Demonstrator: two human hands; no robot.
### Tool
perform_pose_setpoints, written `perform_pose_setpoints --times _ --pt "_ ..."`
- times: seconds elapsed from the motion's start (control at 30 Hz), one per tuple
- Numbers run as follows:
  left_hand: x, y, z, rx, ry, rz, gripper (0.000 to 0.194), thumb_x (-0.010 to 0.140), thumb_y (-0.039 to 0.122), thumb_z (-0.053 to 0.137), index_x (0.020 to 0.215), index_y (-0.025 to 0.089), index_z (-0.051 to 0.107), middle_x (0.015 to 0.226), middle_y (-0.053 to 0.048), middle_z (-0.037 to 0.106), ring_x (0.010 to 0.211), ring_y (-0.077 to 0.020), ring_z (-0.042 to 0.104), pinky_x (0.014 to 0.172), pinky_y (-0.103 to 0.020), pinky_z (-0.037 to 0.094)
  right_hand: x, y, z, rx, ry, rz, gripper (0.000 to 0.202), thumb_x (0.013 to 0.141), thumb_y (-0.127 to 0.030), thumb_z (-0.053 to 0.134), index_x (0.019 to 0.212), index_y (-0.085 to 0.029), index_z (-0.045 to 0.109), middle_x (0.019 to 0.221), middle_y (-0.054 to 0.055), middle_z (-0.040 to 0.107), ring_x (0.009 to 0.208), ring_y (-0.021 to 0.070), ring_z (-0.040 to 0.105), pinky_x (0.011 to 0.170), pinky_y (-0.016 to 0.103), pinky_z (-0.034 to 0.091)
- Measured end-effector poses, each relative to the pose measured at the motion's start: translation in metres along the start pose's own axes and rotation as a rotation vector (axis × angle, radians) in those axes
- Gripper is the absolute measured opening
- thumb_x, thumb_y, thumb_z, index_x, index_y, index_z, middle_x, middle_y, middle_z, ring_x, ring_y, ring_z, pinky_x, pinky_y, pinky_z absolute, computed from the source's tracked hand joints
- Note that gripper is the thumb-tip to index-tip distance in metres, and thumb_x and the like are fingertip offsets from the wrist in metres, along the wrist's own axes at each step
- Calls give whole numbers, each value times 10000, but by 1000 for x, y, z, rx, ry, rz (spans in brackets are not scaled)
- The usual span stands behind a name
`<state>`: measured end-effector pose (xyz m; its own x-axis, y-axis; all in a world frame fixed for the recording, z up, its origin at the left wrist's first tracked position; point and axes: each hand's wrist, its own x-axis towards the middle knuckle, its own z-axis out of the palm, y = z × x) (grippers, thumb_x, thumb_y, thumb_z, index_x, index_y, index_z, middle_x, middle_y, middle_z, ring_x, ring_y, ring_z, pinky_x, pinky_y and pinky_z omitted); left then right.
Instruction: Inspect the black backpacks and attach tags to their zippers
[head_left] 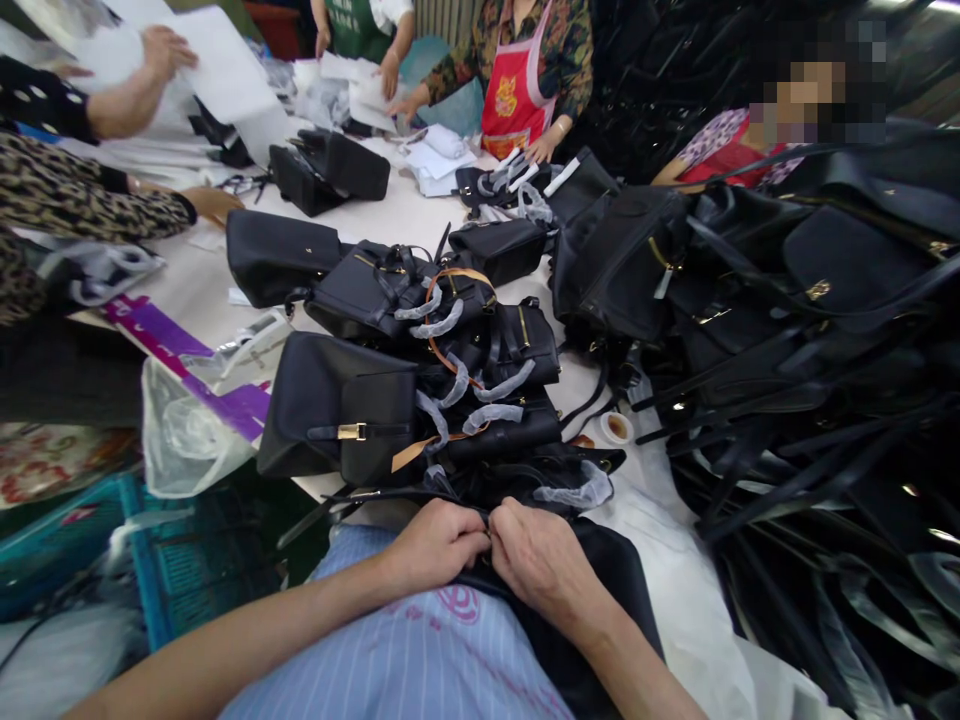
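A: So where's the bag in hand?

B: The black bag (626, 580) is right against the person's front, at the near edge of the worktop (409, 205). The left hand (439, 545) and right hand (536, 550) meet at its upper edge, fingers bunched tight on it. Can't tell which bit's pinched, knuckles hide it.

A: What could bite them?

B: Slipping, I reckon. Part of it seems to drop past the edge, so a loose grip might send it floorward. That wrapped handle (577, 487) lies just beyond the hands too, easy to snag.

A: And the little cup (616, 428)?

B: Brown stuff inside. If the bag pile (615, 265) near it slumps, could be messy lol.
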<state>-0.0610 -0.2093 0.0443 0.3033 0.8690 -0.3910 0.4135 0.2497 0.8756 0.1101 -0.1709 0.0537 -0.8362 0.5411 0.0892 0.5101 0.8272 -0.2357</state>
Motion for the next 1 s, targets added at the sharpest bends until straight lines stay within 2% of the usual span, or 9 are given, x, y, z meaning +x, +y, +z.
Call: perform_pose_setpoints --times 0.07,0.13,0.23,0.33,0.43,0.53,0.67,0.83,1.0 --pt "0 -1 -1 -111 5 -38 249 802 192 500 568 160 577 544 35 552 536 -97 469 556 -213 336 -5 -3 -3 90 21 48 225 865 -82 365 734 -191 512 655 23 546 550 156 528 512 292 333" --pt "2 -4 -1 -215 3 -61 222 794 212 504 601 154 597 558 33 557 551 -101 465 575 -219 347 -14 -5 -10 294 -10 142 206 885 -111 377 749 -200 502 655 -1 542 544 135 520 511 268 354" --pt "4 -9 -2 -368 -16 -100 190 782 245 505 682 144 630 574 31 559 575 -107 457 598 -228 351 -27 -6 -16 644 -71 395 250 959 -225 373 745 -217 504 643 -25 540 555 117 539 520 228 411" --pt "4 -11 -2 -516 -69 -137 229 765 346 534 708 142 622 558 34 521 530 -92 385 550 -229 284 -30 -7 -10 852 31 572 223 967 -290 398 912 -221 604 793 12 618 675 138 618 586 235 501" --pt "4 -10 -3 -665 -116 -198 319 731 465 575 686 149 587 551 38 479 497 -78 324 512 -235 206 -21 -11 1 938 154 579 248 919 -253 496 1128 -249 630 1008 49 650 839 170 652 700 274 545" --pt "3 -8 -4 -708 -124 -223 319 718 466 599 666 153 562 560 39 464 500 -76 326 506 -239 195 -8 -16 7 976 179 567 206 916 -252 508 1014 -241 688 902 36 659 767 166 643 659 265 537" --pt "0 -6 -4 -624 -93 -159 271 772 405 556 677 152 548 587 37 472 542 -84 359 530 -233 244 -1 -16 11 993 140 573 211 940 -286 466 877 -217 655 745 8 631 634 146 607 591 250 513" --pt "-7 -2 -2 -379 60 -35 96 768 235 579 776 175 505 620 58 511 586 -95 452 556 -220 327 0 -11 14 920 81 542 226 952 -286 437 799 -213 587 657 -17 604 588 134 582 587 247 464" --pt "-8 -4 -3 -294 56 -11 57 771 164 525 725 176 494 604 57 511 568 -90 450 546 -216 329 4 -8 6 874 -5 494 250 955 -260 410 752 -209 547 617 -37 563 554 116 558 571 235 423"
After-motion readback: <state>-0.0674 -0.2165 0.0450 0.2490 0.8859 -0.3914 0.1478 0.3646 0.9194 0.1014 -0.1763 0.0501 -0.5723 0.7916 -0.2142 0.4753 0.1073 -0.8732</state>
